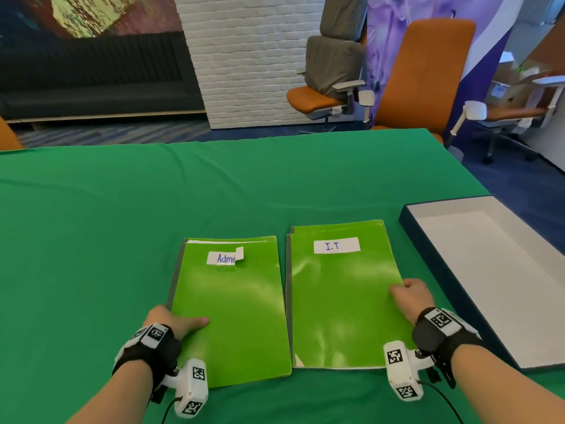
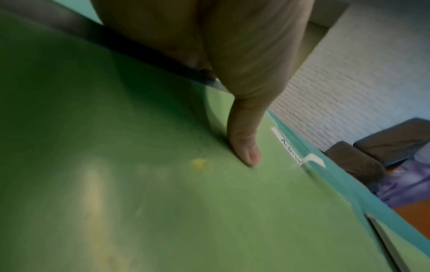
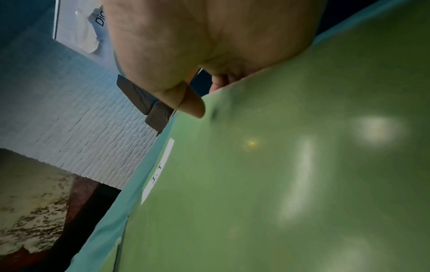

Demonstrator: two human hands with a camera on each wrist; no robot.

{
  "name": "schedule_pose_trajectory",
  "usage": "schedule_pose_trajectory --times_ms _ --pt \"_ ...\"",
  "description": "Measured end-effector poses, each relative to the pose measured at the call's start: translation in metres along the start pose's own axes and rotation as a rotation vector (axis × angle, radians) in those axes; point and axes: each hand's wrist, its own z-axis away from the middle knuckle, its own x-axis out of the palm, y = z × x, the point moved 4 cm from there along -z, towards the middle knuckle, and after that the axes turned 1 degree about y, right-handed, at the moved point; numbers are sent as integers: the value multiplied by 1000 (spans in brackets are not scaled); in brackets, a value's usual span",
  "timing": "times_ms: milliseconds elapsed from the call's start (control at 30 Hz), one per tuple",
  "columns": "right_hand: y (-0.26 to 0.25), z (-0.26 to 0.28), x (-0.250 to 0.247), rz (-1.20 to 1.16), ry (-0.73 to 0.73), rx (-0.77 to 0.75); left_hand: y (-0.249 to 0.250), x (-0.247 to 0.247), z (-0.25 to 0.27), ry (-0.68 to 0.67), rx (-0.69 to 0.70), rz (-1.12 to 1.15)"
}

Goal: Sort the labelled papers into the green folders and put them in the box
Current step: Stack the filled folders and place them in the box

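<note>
Hands on 2 glossy green folders (labelled Admin, I.T)

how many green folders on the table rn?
2. Admin folder lies on the left, gripped at its left edge by the left hand. I.T folder lies beside it on the right, gripped at its right edge by the right hand. None in the box.

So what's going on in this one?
A person is filing papers at a green-clothed table. Two closed green folders lie side by side: the left hand grips the left edge of the "Admin" folder, thumb on its cover, and the right hand grips the right edge of the "I.T" folder. The open box on the right holds no folder yet.
</note>
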Motion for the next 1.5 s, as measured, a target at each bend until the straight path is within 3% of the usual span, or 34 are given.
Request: schedule_pose_trajectory --times_ms 133,433,600,733,900,1067,1300,1500 --pt "-13 7 -6 -30 -45 -52 5 -19 2 50 86 124" --pt "-76 48 -41 -265 31 -331 42 -50 40 158 245 355" --pt "-88 71 -65 -397 -83 -384 43 -57 57 244 277 494" --pt "-84 78 -60 -461 -182 -324 58 -58 82 182 361 682" --pt "-77 84 -33 -515 -172 -276 79 -47 120 17 487 921" --pt "-70 92 -23 -531 -204 -233 87 -35 143 -110 528 950" --pt "-95 104 -24 -391 -176 -359 68 -29 119 -2 536 839" --pt "-105 111 -18 -377 -270 -360 62 -51 139 -64 519 994"
